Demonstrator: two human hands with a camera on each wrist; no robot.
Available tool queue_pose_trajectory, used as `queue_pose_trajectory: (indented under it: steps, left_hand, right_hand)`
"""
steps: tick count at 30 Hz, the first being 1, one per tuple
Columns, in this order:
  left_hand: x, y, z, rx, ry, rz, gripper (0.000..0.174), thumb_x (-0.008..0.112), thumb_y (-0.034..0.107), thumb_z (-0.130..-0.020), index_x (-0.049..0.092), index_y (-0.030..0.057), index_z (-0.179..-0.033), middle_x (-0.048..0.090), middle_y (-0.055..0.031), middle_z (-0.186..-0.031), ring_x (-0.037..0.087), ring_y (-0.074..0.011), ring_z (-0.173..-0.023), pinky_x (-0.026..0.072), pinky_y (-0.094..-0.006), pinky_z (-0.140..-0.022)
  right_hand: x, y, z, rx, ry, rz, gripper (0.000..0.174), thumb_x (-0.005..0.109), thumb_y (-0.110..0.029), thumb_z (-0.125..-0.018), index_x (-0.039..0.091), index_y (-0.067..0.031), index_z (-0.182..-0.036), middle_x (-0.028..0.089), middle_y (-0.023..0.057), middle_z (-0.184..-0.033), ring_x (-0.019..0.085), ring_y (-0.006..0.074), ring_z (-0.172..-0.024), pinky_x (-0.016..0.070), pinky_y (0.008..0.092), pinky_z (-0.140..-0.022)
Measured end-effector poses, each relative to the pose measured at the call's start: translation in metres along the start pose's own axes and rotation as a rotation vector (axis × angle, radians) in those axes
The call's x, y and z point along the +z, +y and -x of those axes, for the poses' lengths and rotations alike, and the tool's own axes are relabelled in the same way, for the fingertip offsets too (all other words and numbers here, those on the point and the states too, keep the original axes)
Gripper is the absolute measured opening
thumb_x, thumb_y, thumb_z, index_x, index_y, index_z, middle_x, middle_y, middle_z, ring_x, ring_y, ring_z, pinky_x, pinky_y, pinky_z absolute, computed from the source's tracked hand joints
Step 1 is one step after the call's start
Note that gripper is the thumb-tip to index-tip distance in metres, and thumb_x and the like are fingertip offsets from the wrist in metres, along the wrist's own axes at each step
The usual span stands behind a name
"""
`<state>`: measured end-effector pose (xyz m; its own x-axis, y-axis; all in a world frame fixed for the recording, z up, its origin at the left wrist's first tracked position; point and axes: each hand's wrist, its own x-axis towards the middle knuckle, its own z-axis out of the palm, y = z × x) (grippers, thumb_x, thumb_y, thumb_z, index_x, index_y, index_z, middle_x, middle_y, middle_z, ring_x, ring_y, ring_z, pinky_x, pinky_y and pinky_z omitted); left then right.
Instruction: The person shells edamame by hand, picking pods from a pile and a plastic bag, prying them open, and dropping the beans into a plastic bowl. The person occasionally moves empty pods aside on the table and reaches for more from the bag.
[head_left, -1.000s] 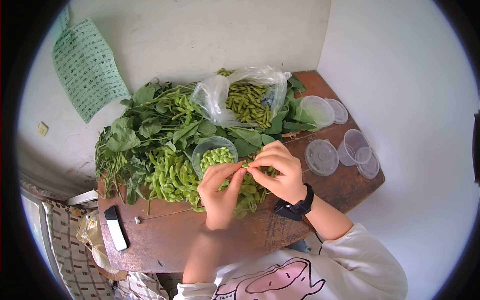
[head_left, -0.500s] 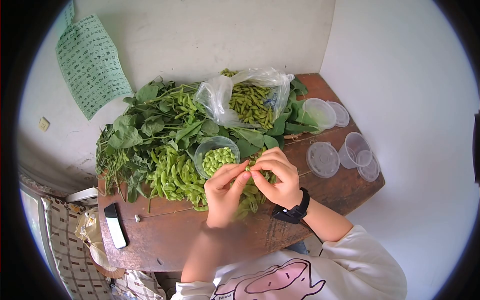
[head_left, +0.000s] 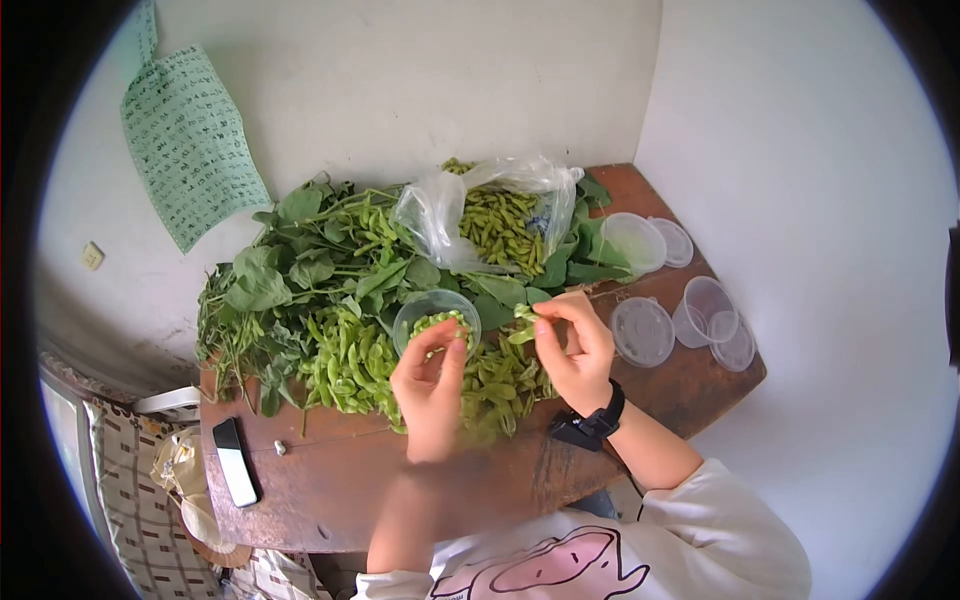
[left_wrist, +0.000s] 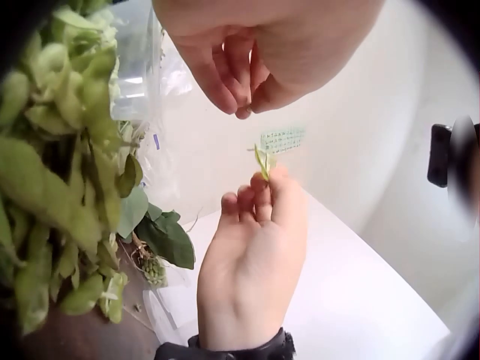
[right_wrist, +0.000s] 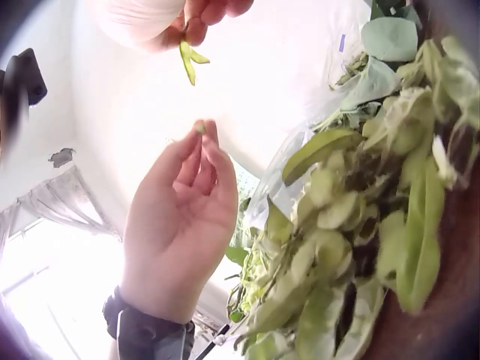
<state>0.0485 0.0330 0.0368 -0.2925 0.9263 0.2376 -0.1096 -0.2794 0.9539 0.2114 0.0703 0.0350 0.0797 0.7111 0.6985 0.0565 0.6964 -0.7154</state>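
My left hand (head_left: 428, 385) is over the near side of a clear round tub (head_left: 437, 297) of shelled green soybeans. A small green bean (right_wrist: 201, 128) shows pinched between its thumb and fingertips in the right wrist view. To the right, my right hand (head_left: 577, 350) pinches a split green soybean pod (head_left: 524, 322) by thumb and forefinger. The pod's two halves (right_wrist: 189, 61) hang apart in the right wrist view. Below both hands lies a heap of pods (head_left: 345, 360), spreading across to more flat pods (head_left: 500, 385).
Leafy stalks (head_left: 265, 275) cover the table's back left. A plastic bag of pods (head_left: 500, 225) stands behind the tub. At right are an upright clear cup (head_left: 705, 310), a lid (head_left: 642, 332) and another tub (head_left: 634, 243). A phone (head_left: 235, 465) lies front left on the wooden table (head_left: 350, 490).
My hands were together on one pod and have drawn apart. The left moved toward the tub with a bean; the right keeps the split pod. The head view has tilted slightly.
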Motion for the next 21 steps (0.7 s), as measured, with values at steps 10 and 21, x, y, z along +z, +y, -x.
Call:
queue_pose_trajectory:
  steps: [10, 21]
  left_hand:
    - [-0.027, -0.016, -0.020, 0.201, 0.143, -0.556, 0.012, 0.070, 0.009, -0.085, 0.071, 0.0029, -0.095, 0.065, -0.0002, -0.084, 0.052, -0.0076, -0.067, 0.0365, -0.0219, -0.056]
    - [-0.027, -0.018, -0.021, 0.451, 0.224, -0.951, 0.013, 0.063, 0.008, -0.088, 0.072, 0.0043, -0.098, 0.067, -0.0094, -0.111, 0.052, -0.0301, -0.109, 0.0396, -0.0414, -0.097]
  right_hand:
    - [-0.015, 0.010, -0.015, 0.054, -0.541, 0.389, 0.011, 0.070, -0.014, -0.084, 0.072, -0.0063, -0.091, 0.062, 0.0028, -0.095, 0.046, 0.0256, -0.102, 0.0417, 0.0347, -0.086]
    - [-0.027, 0.029, -0.092, -0.110, -0.509, 0.641, 0.008, 0.068, -0.013, -0.081, 0.072, -0.0051, -0.082, 0.070, 0.0079, -0.081, 0.060, 0.0255, -0.079, 0.0433, 0.0365, -0.083]
